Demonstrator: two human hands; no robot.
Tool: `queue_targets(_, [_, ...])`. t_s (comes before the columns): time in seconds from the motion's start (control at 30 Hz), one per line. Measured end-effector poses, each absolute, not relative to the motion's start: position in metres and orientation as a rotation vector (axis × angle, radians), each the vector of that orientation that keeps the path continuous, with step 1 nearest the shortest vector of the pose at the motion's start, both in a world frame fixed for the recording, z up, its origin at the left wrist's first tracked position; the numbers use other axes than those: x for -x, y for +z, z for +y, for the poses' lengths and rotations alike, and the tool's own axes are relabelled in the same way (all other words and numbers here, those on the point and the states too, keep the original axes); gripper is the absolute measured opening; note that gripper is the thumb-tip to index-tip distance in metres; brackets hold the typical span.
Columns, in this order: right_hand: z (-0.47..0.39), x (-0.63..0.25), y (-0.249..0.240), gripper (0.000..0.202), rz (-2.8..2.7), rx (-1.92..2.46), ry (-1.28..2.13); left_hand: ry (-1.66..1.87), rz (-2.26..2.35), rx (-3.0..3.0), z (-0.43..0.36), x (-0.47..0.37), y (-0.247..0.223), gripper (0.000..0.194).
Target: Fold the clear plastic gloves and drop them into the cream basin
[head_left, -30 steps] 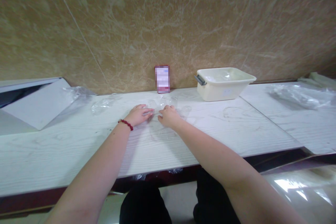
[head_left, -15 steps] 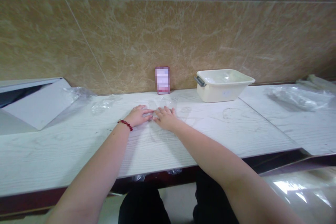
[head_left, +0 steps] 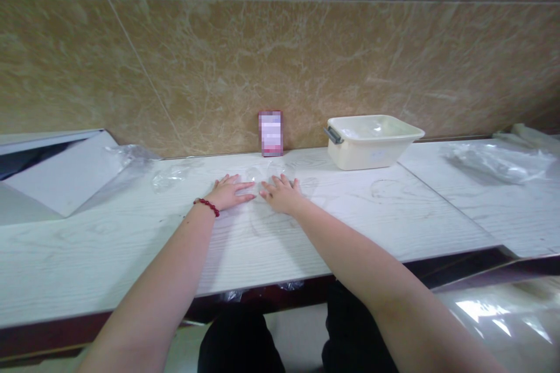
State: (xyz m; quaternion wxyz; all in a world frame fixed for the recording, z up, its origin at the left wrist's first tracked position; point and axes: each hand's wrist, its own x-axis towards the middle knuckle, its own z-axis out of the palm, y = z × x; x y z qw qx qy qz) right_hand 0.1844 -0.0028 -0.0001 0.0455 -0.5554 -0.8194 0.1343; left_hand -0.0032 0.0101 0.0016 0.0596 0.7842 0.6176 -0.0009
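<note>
My left hand point(head_left: 231, 192), with a red bead bracelet at the wrist, lies palm down with its fingers spread. Beside it my right hand point(head_left: 281, 193) is also flat, fingers apart, with a small gap between the two. Both rest on or just over a thin, clear, plastic-like piece point(head_left: 254, 175) on the white wood-grain table point(head_left: 144, 262); its outline is too faint to make out fully. Neither hand grips anything. Behind them a phone-like object point(head_left: 271, 134) with a blurred screen stands upright against the wall.
A cream plastic bin point(head_left: 365, 154) with a grey handle stands at the back right. Clear plastic bags point(head_left: 503, 163) lie farther right, and crumpled clear film point(head_left: 170, 176) lies left of my hands. An open white box point(head_left: 65, 180) is at the left edge.
My hands have moved slightly apart: the left a little to the left, the right a little to the right. Their fingertips, close together before, now have a gap between them.
</note>
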Motion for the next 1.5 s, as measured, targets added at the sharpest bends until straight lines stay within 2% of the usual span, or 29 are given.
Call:
queue_targets(0.2, [0.006,-0.191,0.002,0.054,-2.436,1.761,0.441,-0.034,1.860,-2.369,0.011,0.005,0.002,0.067])
queue_targets(0.37, [0.027,-0.225,0.015,0.049,-2.286,1.839,0.239,-0.040,1.846,-2.376,0.011,0.006,0.002,0.067])
queue_targets(0.5, [0.050,-0.267,0.022,0.041,-2.168,2.174,0.156,-0.058,1.838,-2.381,0.010,0.006,0.004,0.071])
queue_targets(0.63, [0.064,-0.291,0.017,0.039,-2.200,2.283,0.227,-0.046,1.853,-2.381,0.010,0.004,0.005,0.071])
queue_targets(1.5, [0.061,-0.289,0.020,0.029,-2.249,2.134,0.334,0.133,1.761,-2.641,-0.007,-0.033,0.011,0.060])
